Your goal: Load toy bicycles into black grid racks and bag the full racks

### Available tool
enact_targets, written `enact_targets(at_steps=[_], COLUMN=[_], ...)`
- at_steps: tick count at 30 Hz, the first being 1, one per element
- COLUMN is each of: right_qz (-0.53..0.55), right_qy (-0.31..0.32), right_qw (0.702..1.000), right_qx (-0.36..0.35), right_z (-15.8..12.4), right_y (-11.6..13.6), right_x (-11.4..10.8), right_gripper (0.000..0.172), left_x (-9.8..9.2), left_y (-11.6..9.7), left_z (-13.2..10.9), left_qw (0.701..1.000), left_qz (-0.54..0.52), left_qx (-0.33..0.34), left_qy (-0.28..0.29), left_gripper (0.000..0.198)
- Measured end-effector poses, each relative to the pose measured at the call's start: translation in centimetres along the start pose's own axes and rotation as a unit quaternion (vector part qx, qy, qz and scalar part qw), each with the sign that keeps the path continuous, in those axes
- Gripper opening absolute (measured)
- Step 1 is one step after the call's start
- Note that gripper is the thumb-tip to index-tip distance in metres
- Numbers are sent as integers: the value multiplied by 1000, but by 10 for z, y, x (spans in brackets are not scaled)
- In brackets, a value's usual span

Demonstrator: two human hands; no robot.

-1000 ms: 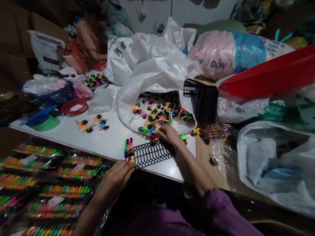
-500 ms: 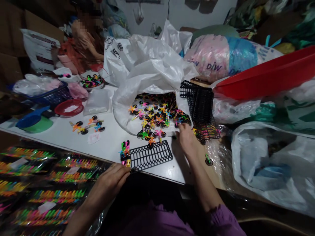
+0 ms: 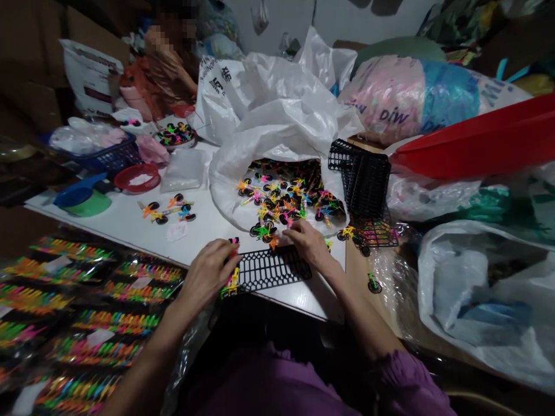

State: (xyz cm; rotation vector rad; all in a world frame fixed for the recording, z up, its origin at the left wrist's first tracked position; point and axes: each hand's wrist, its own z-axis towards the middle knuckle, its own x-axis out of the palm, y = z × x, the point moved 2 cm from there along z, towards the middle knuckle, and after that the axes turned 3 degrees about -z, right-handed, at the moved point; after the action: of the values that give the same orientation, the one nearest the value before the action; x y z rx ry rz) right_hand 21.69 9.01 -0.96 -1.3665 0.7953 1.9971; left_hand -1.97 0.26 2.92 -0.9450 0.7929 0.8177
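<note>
Small colourful toy bicycles (image 3: pixel 277 199) spill from the mouth of a large white sack (image 3: pixel 225 167) onto the table. In front of it lies a black plastic grid rack (image 3: pixel 273 268), with several toy bicycles (image 3: pixel 232 283) set at its left end. My left hand (image 3: pixel 210 268) curls over that end, its fingers closed on a toy bicycle partly hidden beneath them. Over the rack's far right edge, my right hand (image 3: pixel 310 245) is closed in a pinch beside the spilled pile. What it grips is mostly covered by the fingers.
Stacked black racks (image 3: pixel 364 179) stand right of the sack, near a large red basin (image 3: pixel 477 138). Loose toy bicycles (image 3: pixel 167 209), a red basket (image 3: pixel 137 178) and a blue-green scoop (image 3: pixel 84 196) lie left. Packed toys (image 3: pixel 113 318) sit below. A person (image 3: pixel 169 63) sits behind.
My right hand has moved left from the pile's right side to above the rack. The left hand has shifted from the rack's near corner up over the toy bicycles. The view has turned slightly left.
</note>
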Motion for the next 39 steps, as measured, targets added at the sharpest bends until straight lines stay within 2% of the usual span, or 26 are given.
enact_targets(at_steps=[2,4,6,8,10,12,14,16,18,22,25,28,30,32,35,39], right_qz=[5,15,28,42,41,23,6,10,37,148,243,310,306,279,251,255], right_qy=[30,79,102,91,84,105,141,156,134,53,63,81,68,51,29,29], right_qw=[998,989,986,992,996,990,979,972,970,955,929,911,922,940,957,960], right_qx=[-63,-125,-130,-74,14,95,148,176,200,252,271,258,228,188,145,110], right_z=[-13,-28,-39,-45,-44,-39,-32,-27,-23,-18,-12,-7,-5,-4,-6,-11], right_y=[22,41,51,55,58,63,70,75,76,73,76,85,91,95,96,94], right_x=[4,12,17,17,13,11,11,11,11,9,14,14,6,-6,-22,-33], right_gripper=[26,23,23,25,22,20,21,19,19,19,21,23,24,22,18,11], left_x=[8,13,14,14,15,16,16,16,15,13,11,2,-4,-8,-8,-6], left_y=[5,9,10,10,9,10,10,9,8,2,-1,-1,-2,-7,-18,-35], left_z=[4,2,-3,-7,-10,-10,-10,-10,-11,-11,-8,1,9,16,24,29], left_qw=[998,997,997,996,995,994,994,994,996,999,997,988,977,960,927,912], left_qz=[12,18,9,-7,-23,-32,-36,-38,-34,-31,-67,-127,-178,-240,-326,-365], left_qx=[3,-8,-14,-20,-33,-45,-48,-42,-33,-17,-31,-87,-119,-132,-146,-124], left_qy=[53,73,81,86,89,91,95,93,75,24,20,-1,4,50,119,140], left_gripper=[26,26,26,27,27,27,26,26,25,24,25,31,39,36,21,20])
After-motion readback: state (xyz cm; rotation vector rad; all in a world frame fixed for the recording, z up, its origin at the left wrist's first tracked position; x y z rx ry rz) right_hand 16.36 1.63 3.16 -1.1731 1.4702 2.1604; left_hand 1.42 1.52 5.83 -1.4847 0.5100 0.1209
